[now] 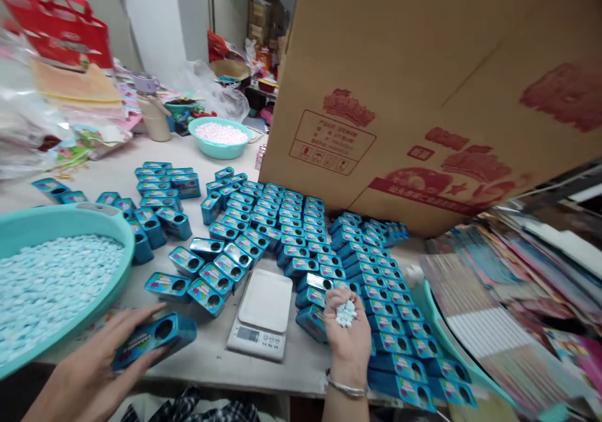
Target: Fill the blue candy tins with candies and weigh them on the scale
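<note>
My left hand (101,359) grips a blue tin box (155,339) with a round hole in its face, near the table's front edge. My right hand (347,331) is cupped palm up around a small heap of pale blue tablets (346,313), just right of a white digital scale (262,312). Many similar blue tins (301,237) lie in rows and loose clusters across the white table (211,353). A large teal basin (70,221) full of pale blue tablets sits at the left, beside my left hand.
A big cardboard box (423,83) stands at the back right. A smaller teal bowl (220,140) holds white tablets farther back, near a beige bottle (155,111). Stacked printed sheets (508,296) lie at the right. A red bag (61,27) hangs at far left.
</note>
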`<action>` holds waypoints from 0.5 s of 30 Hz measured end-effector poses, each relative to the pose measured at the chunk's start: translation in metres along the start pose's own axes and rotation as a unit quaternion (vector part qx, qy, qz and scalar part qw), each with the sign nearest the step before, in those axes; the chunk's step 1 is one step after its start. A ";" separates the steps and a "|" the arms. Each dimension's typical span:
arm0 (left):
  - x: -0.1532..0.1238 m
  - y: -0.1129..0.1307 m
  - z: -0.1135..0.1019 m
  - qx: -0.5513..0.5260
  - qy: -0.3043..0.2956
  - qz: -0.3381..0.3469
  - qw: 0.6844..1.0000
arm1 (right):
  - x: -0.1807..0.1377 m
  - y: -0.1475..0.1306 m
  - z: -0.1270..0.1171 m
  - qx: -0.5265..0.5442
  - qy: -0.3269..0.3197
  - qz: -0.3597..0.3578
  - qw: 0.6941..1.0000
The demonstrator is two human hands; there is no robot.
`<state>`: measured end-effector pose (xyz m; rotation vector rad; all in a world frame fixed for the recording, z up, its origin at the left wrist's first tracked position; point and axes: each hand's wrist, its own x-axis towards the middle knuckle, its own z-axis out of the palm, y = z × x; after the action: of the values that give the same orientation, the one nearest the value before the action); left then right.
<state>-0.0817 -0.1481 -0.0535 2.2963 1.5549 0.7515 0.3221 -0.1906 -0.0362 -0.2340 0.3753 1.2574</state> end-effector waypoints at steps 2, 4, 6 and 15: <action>0.017 0.026 0.009 -0.029 -0.015 0.054 0.998 | -0.004 -0.007 -0.004 0.016 0.001 -0.011 1.000; 0.042 0.054 0.030 -0.049 -0.028 0.127 0.990 | -0.006 -0.012 -0.006 0.009 -0.014 -0.021 1.000; 0.069 0.079 0.061 -0.058 -0.041 0.183 0.981 | -0.008 -0.016 -0.008 -0.013 -0.039 -0.034 0.999; 0.113 0.114 0.079 -0.050 0.056 0.192 0.979 | -0.019 -0.032 -0.012 -0.008 -0.063 -0.061 0.996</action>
<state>0.0840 -0.0833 -0.0325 2.5456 1.0911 1.0425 0.3457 -0.2211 -0.0412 -0.1873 0.2384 1.1492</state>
